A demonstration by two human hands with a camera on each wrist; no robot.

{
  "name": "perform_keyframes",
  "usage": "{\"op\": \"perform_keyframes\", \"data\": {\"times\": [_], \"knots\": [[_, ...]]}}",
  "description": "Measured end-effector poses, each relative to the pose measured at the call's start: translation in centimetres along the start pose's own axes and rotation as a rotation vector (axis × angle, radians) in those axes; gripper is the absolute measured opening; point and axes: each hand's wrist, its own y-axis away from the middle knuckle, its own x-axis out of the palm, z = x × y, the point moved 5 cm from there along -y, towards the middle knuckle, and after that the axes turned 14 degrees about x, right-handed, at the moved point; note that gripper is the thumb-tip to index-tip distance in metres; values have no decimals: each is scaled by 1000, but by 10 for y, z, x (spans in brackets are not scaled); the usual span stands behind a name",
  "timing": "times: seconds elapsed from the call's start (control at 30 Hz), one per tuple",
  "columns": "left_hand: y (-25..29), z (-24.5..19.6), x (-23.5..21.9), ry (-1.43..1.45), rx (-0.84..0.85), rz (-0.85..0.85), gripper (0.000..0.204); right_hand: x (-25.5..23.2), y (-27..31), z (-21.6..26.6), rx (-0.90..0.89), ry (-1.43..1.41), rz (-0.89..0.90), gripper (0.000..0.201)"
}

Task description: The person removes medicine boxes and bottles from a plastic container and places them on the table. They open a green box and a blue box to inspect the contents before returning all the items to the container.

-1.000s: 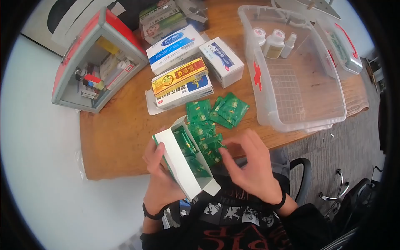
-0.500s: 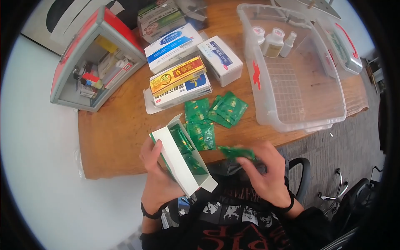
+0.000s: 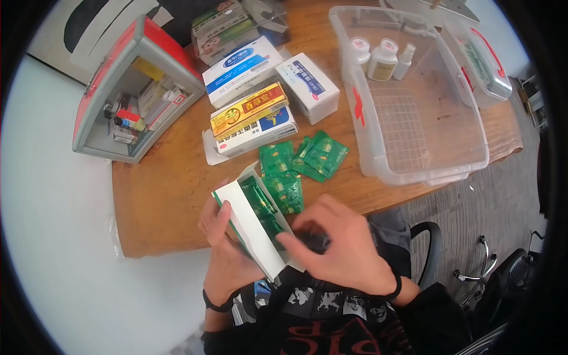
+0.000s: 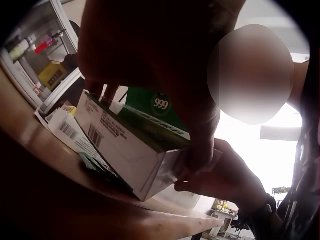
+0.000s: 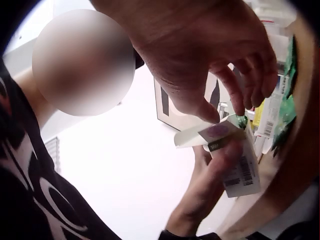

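Note:
My left hand (image 3: pixel 228 260) grips a white and green medicine box (image 3: pixel 247 228), tilted with its long opening upward, at the table's near edge. Green foil sachets (image 3: pixel 255 198) lie inside it. At the opening, my right hand (image 3: pixel 346 245) pinches a green sachet (image 5: pixel 242 121) between thumb and fingers, the fingertips right at the rim. Its fingers partly hide the near end of the box in the head view. Several more green sachets (image 3: pixel 325 155) lie flat on the table just beyond the box. The left wrist view shows the box's green side marked 999.
Medicine boxes (image 3: pixel 307 86) stand beyond the sachets, a yellow one (image 3: pixel 248 110) on top of another. A clear plastic bin (image 3: pixel 426 168) with white bottles (image 3: pixel 383 62) is on the right. A red and grey cabinet (image 3: pixel 139 89) stands left on the wooden table (image 3: pixel 160 207).
My right hand has picked a green sachet from the table's near edge, lifted it to the right, then brought it left to the box opening. The left hand keeps holding the box.

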Motion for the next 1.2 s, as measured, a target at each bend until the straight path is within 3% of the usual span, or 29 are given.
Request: {"op": "perform_keyframes", "data": {"times": [0.1,0.13,0.23,0.27,0.33,0.47,0.57,0.6,0.67,0.7,0.77,0.93,1.03,1.2], "knots": [[28,18,-2,133,-92,-15,140,-15,-6,-16,-147,195,-205,21],[33,21,-3,169,-117,-15,144,-14,-7,-20,-83,325,-24,31],[38,29,-5,213,-167,8,154,11,-5,-23,-386,434,80,42],[37,31,-6,209,-147,11,158,20,-1,-33,-350,477,157,48],[36,35,-7,190,-70,-8,157,21,7,-40,-430,644,115,47],[44,35,-10,215,-164,55,170,3,29,-55,-534,706,7,47],[46,31,-8,227,-193,27,156,-19,33,-55,-485,526,-124,45],[44,29,-7,201,-188,36,155,-22,32,-53,-432,349,-256,38],[28,18,-7,64,-136,109,162,-27,30,-45,-68,-92,-218,33],[22,13,-6,52,-111,63,153,-28,32,-40,114,-312,-194,30],[11,5,-4,26,-56,-30,136,-19,30,-21,273,-467,-48,26],[1,-1,-3,11,12,-29,134,-1,17,-9,279,-198,49,20],[1,1,1,3,26,-53,133,3,12,3,-82,190,-68,22],[10,9,0,54,-6,-42,136,-6,0,-9,-175,154,-278,16]]}}
